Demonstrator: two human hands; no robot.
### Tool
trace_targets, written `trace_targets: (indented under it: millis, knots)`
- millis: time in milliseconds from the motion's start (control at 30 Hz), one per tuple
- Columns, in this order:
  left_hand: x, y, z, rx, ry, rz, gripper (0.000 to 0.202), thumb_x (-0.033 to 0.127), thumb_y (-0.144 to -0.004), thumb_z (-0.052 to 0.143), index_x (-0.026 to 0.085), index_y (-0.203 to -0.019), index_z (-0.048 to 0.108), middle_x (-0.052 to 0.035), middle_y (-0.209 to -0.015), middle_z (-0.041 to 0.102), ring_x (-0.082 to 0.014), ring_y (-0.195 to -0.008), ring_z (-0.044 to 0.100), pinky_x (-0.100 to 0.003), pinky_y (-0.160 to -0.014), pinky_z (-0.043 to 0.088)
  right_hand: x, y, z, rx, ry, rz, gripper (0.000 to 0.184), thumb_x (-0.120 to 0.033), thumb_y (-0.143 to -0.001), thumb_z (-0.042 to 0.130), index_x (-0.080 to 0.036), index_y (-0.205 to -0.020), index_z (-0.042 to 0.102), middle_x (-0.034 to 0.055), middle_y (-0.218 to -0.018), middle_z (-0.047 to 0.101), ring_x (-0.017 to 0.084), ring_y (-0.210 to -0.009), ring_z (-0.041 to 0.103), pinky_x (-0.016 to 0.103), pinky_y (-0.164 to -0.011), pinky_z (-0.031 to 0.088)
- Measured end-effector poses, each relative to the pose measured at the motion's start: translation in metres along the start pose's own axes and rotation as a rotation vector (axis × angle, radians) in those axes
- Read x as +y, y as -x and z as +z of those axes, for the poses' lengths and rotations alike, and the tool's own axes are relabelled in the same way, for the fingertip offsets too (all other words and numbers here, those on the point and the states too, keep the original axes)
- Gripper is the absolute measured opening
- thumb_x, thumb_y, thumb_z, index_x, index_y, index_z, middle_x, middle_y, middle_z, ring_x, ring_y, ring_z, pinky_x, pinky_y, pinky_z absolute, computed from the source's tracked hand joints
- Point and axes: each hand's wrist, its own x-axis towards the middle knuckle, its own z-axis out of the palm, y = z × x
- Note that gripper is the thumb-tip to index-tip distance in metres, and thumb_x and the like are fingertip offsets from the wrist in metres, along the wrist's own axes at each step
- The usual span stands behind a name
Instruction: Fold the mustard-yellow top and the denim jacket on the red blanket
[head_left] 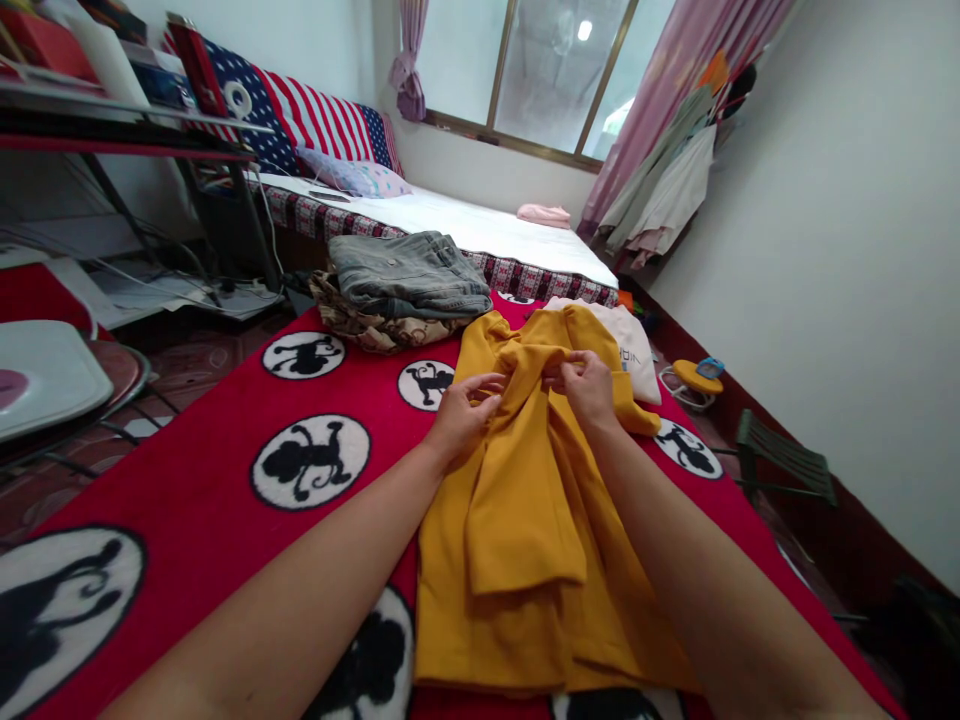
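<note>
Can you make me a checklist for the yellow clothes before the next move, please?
1. Right hand pinching the yellow garment: ok.
2. Left hand gripping it too: cannot tell; the hand is at the cloth, but its grip is unclear.
3. Yellow garment smooth: not ok; cloth is bunched up between the hands.
4. Yellow garment on the red blanket: ok.
5. White top fully in view: not ok; the yellow garment hides part of it.
6. Denim off the yellow garment: ok; it lies farther left.
</note>
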Motion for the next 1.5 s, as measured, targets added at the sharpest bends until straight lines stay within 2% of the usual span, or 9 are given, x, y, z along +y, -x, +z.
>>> trace_targets:
  millis: [133, 233, 300, 433, 633, 833, 1167, 1333, 1500]
  knots:
    - [0.001, -0.002, -0.002, -0.011, 0.010, -0.031, 0.036, 0.021, -0.078, 0.063, 0.011, -0.112, 0.068, -0.0104, -0.101, 0.072, -0.0152, -0.077, 0.066, -0.022, -0.061, 0.053, 0.006, 0.016, -0.008, -0.022, 0.127, -0.068, 0.054, -0.030, -0.075, 0.065, -0.014, -0.123, 0.047, 0.0183, -0.119, 0.064, 0.026, -0.104, 0.066, 0.040, -0.086, 0.055]
    - [-0.002, -0.002, -0.001, 0.006, -0.093, 0.003, 0.035, 0.021, -0.078, 0.064, 0.011, -0.112, 0.068, -0.0107, -0.103, 0.072, -0.0154, -0.077, 0.066, -0.024, -0.066, 0.054, -0.008, 0.059, -0.028, -0.117, 0.232, -0.243, 0.039, -0.034, -0.079, 0.061, -0.016, -0.114, 0.057, 0.0161, -0.120, 0.064, 0.028, -0.110, 0.062, 0.045, -0.094, 0.050]
    - [-0.005, -0.002, 0.000, 0.023, -0.141, 0.021, 0.035, 0.019, -0.079, 0.063, 0.012, -0.112, 0.069, -0.0098, -0.102, 0.072, -0.0152, -0.078, 0.066, -0.025, -0.069, 0.054, -0.024, 0.095, -0.047, -0.356, 0.307, -0.343, 0.032, -0.026, -0.079, 0.059, -0.019, -0.110, 0.062, 0.0114, -0.118, 0.066, 0.026, -0.115, 0.060, 0.044, -0.099, 0.047]
    - [-0.014, -0.004, 0.002, 0.029, -0.107, 0.006, 0.037, 0.005, -0.078, 0.054, 0.013, -0.110, 0.069, -0.0087, -0.097, 0.072, -0.0136, -0.076, 0.067, -0.025, -0.072, 0.055, -0.036, 0.156, -0.073, -0.880, 0.558, -0.444, 0.073, -0.005, -0.066, 0.056, -0.024, -0.136, 0.051, 0.0099, -0.152, 0.041, 0.027, -0.140, 0.037, 0.046, -0.113, 0.034]
    - [-0.018, -0.003, 0.002, 0.040, -0.018, -0.008, 0.038, 0.003, -0.077, 0.050, 0.014, -0.107, 0.069, -0.0087, -0.097, 0.071, -0.0129, -0.073, 0.067, -0.023, -0.065, 0.055, -0.004, 0.152, -0.063, -0.721, 0.604, -0.448, 0.059, 0.001, -0.070, 0.047, -0.021, -0.121, 0.065, 0.0103, -0.146, 0.049, 0.028, -0.142, 0.034, 0.055, -0.114, 0.029]
    - [-0.008, -0.003, -0.004, 0.170, 0.143, -0.029, 0.033, 0.026, -0.084, 0.057, 0.014, -0.113, 0.066, -0.0108, -0.108, 0.068, -0.0174, -0.089, 0.066, -0.021, -0.061, 0.055, -0.053, 0.159, -0.086, -0.520, 0.144, -0.469, 0.030, -0.036, -0.094, 0.049, -0.026, -0.115, 0.067, 0.0095, -0.126, 0.066, 0.030, -0.128, 0.054, 0.054, -0.114, 0.030]
    - [-0.001, -0.001, -0.006, 0.177, 0.142, -0.031, 0.037, 0.043, -0.085, 0.054, 0.016, -0.103, 0.072, -0.0085, -0.113, 0.069, -0.0201, -0.097, 0.064, -0.026, -0.074, 0.053, -0.117, 0.206, -0.106, -0.821, 0.044, -0.287, 0.032, -0.045, -0.093, 0.053, -0.025, -0.104, 0.075, 0.0076, -0.098, 0.074, 0.024, -0.096, 0.069, 0.032, -0.089, 0.054]
    - [-0.001, 0.000, -0.008, 0.145, 0.183, -0.056, 0.043, 0.050, -0.086, 0.051, 0.016, -0.101, 0.072, -0.0097, -0.113, 0.070, -0.0222, -0.104, 0.063, -0.029, -0.080, 0.051, -0.065, 0.143, -0.056, -0.502, -0.153, -0.098, 0.045, -0.056, -0.093, 0.047, -0.018, -0.103, 0.070, 0.0053, -0.093, 0.072, 0.023, -0.091, 0.067, 0.032, -0.080, 0.055]
    - [-0.001, 0.000, -0.009, 0.174, 0.233, -0.041, 0.041, 0.048, -0.087, 0.049, 0.017, -0.105, 0.070, -0.0111, -0.119, 0.068, -0.0232, -0.115, 0.060, -0.030, -0.085, 0.050, 0.011, 0.081, -0.040, -0.181, 0.116, -0.074, 0.060, -0.055, -0.074, 0.066, -0.015, -0.118, 0.061, 0.0158, -0.122, 0.062, 0.027, -0.098, 0.066, 0.040, -0.082, 0.055]
